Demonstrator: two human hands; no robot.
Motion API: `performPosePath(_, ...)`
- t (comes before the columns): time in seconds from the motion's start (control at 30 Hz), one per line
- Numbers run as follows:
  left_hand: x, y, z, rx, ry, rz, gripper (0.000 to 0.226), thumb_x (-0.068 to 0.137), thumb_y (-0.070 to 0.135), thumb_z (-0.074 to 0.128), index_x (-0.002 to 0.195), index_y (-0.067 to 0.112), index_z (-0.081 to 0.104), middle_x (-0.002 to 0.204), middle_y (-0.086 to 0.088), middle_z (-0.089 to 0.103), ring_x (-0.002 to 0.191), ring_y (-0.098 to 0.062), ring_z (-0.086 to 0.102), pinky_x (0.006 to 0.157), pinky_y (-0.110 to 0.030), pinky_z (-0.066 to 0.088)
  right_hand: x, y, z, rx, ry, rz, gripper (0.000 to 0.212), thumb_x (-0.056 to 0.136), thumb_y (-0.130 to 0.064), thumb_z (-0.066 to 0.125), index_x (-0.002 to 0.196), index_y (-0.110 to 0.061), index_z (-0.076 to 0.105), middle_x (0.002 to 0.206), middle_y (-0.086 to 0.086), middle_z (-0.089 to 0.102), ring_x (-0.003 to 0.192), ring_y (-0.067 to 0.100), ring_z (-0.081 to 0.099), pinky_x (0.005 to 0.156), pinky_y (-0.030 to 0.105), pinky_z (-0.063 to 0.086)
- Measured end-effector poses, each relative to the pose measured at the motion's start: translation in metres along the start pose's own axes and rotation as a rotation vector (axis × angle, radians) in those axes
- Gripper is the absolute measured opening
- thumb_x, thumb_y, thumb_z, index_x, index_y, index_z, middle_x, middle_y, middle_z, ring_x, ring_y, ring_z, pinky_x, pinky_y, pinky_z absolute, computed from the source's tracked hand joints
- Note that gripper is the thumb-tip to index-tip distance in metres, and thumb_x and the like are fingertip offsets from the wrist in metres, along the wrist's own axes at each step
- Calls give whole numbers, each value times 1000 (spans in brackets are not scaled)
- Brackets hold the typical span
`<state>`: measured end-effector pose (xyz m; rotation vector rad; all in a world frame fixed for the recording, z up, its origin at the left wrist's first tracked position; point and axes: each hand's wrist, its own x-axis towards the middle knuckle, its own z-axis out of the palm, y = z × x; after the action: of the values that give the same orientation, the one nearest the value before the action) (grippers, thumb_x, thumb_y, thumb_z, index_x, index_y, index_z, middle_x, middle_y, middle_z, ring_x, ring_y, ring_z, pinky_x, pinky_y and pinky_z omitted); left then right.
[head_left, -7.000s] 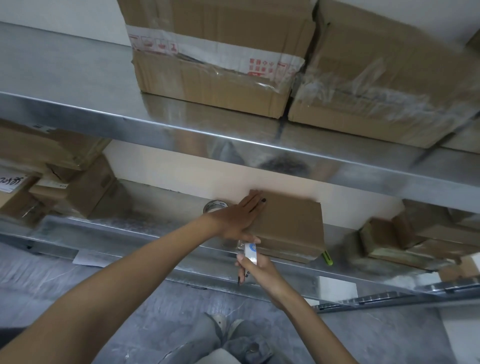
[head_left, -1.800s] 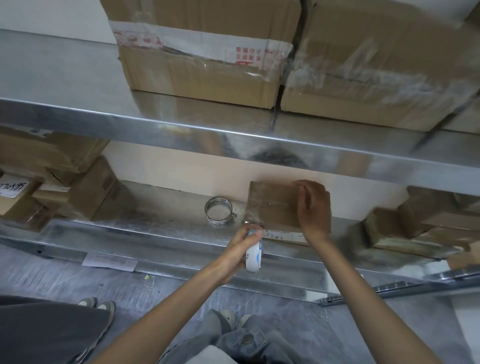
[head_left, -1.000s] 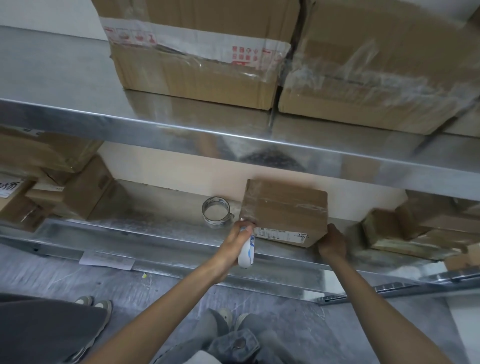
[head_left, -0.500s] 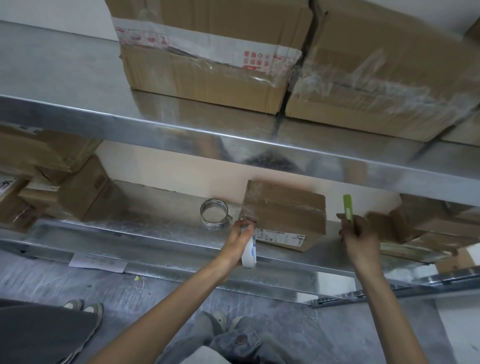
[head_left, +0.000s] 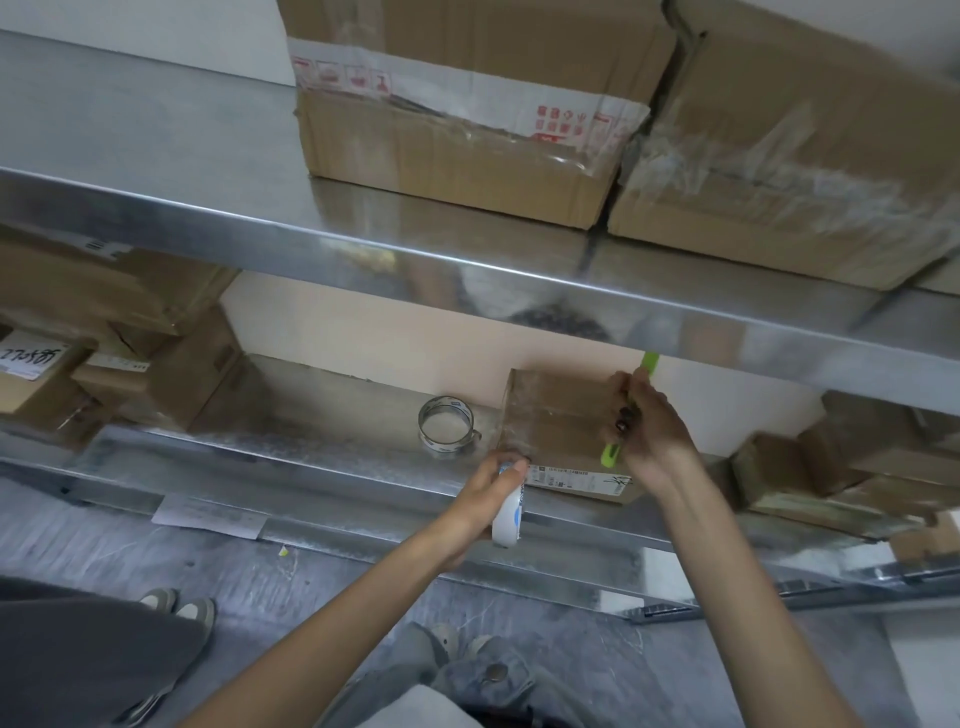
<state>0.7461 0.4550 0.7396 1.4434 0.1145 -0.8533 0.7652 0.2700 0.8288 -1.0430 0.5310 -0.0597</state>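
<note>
A small taped cardboard box (head_left: 558, 423) with a white label on its front sits on the lower metal shelf (head_left: 337, 467). My left hand (head_left: 485, 496) grips a white and blue tube-shaped item (head_left: 508, 519) just in front of the box's left front corner. My right hand (head_left: 652, 434) grips a green utility knife (head_left: 626, 415) above the right part of the box's top. The knife's two green ends stick out past my fingers.
A roll of clear tape (head_left: 447, 427) lies left of the box. Stacked cartons fill the shelf's left (head_left: 104, 353) and right (head_left: 857, 462) ends. Two large cartons (head_left: 467, 114) stand on the upper shelf (head_left: 467, 260). Another person's shoes (head_left: 179, 605) show on the floor at left.
My right hand, which picked up the green knife from beside the box, has moved left and now holds it over the box's top. My left hand has stayed at the box's left corner.
</note>
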Motion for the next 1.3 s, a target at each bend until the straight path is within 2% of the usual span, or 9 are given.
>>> performPosePath(0.17, -2, 0, -1, -19, 0, -21, 37, 78, 60, 55, 107, 37, 54, 106, -2, 58, 86, -18, 58, 71, -31, 48, 7, 2, -1, 188, -101, 3, 28, 101, -7, 32, 111, -3, 58, 68, 2, 50, 61, 9, 47, 49, 20, 39)
performPosePath(0.33, -2, -3, -3, -24, -16, -24, 26, 94, 51, 52, 114, 36, 52, 108, -4, 57, 88, -19, 57, 70, -31, 48, 7, 8, 7, 258, -31, 12, 27, 99, -18, 43, 103, 0, 62, 81, 8, 60, 72, 12, 57, 58, 19, 51)
performPosePath(0.4, -2, -3, -3, -22, -22, -19, 28, 95, 50, 51, 117, 33, 51, 106, -4, 55, 86, -18, 56, 65, -28, 48, 0, 8, 13, -58, 24, -13, 38, 100, -32, 41, 91, -5, 67, 73, 3, 64, 67, 10, 59, 55, 17, 51)
performPosePath(0.5, -3, -3, -3, -31, -18, -21, 34, 93, 52, 52, 120, 32, 51, 106, -5, 55, 85, -18, 55, 62, -27, 48, -9, 18, 18, -623, 140, -234, 48, 101, -38, 36, 70, -14, 64, 47, -8, 58, 41, 0, 52, 46, 12, 41)
performPosePath(0.7, -5, -2, -1, -26, -9, -38, 55, 73, 64, 53, 119, 34, 52, 124, -13, 57, 92, -19, 59, 71, -32, 50, -8, 54, 17, -403, 68, -317, 36, 99, -20, 45, 67, -9, 57, 52, 1, 63, 49, 10, 60, 56, 20, 53)
performPosePath(0.9, -7, 1, -6, -45, -26, -59, 43, 81, 61, 57, 117, 36, 55, 119, -5, 61, 97, -19, 60, 75, -32, 49, -7, 68, 10, -657, 28, -433, 39, 100, -25, 41, 78, 1, 59, 65, 5, 63, 61, 9, 62, 65, 17, 50)
performPosePath(1.13, -13, 1, -3, -91, -38, -62, 57, 68, 66, 60, 115, 33, 58, 126, -5, 58, 102, -20, 59, 75, -34, 49, -15, 74, 10, -820, 14, -543, 33, 99, -21, 47, 67, -21, 56, 62, -5, 61, 62, 9, 59, 64, 17, 43)
performPosePath(1.2, -15, 2, -1, -110, -48, -56, 59, 68, 64, 60, 117, 30, 57, 127, -6, 57, 98, -19, 58, 73, -33, 48, -14, 77, 8, -904, -6, -606, 33, 96, -24, 48, 66, -16, 60, 60, -11, 60, 63, 8, 59, 63, 15, 41)
performPosePath(1.3, -15, 3, -1, -123, -51, -59, 55, 72, 61, 58, 117, 30, 58, 119, -2, 58, 96, -17, 57, 71, -32, 48, -15, 81, 6, -971, -32, -651, 38, 91, -26, 46, 73, 0, 66, 63, 2, 65, 67, 13, 60, 62, 15, 40)
